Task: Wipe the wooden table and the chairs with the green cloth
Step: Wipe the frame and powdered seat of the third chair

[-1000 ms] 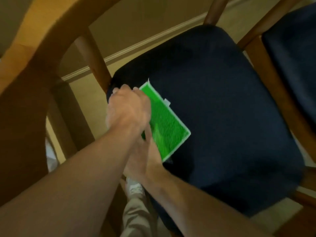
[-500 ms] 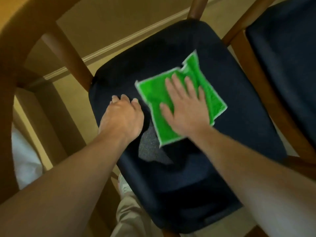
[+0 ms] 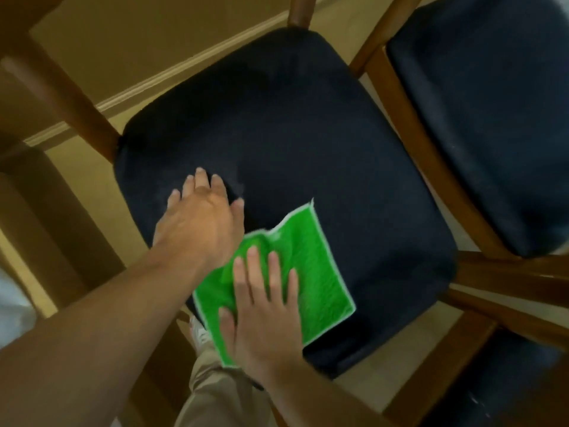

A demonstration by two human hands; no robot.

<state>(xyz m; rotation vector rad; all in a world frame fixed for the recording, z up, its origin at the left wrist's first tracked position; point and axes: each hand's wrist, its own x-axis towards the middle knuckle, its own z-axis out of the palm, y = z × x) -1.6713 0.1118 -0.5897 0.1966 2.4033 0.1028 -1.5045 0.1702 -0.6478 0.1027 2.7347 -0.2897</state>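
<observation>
A pale tan floor [image 3: 92,186] with a light strip running across it lay under the wooden chair [image 3: 80,97], whose dark navy seat cushion [image 3: 308,134] filled the middle of the view. The green cloth [image 3: 311,272], edged in white, lay spread on the near part of that cushion, one corner pointing toward the cushion's middle and its near-left edge reaching the cushion's front rim. The right hand [image 3: 264,315] lay palm down on the near-left half of the cloth, fingers [image 3: 274,272] straight and slightly spread, pressing it flat rather than gripping it. The left hand [image 3: 197,223] rested palm down on the bare cushion just beside the cloth's far-left edge, fingers extended and a little apart, holding nothing; its wrist overlapped the cloth's edge in the view. A second chair [image 3: 480,103] with the same dark cushion stood just beside the first cushion's right side, their wooden rails near each other, and part of a third dark seat [image 3: 505,380] showed below it. A trouser leg [image 3: 215,392] in beige and a light shoe [image 3: 200,334] appeared below the cushion's front rim.
</observation>
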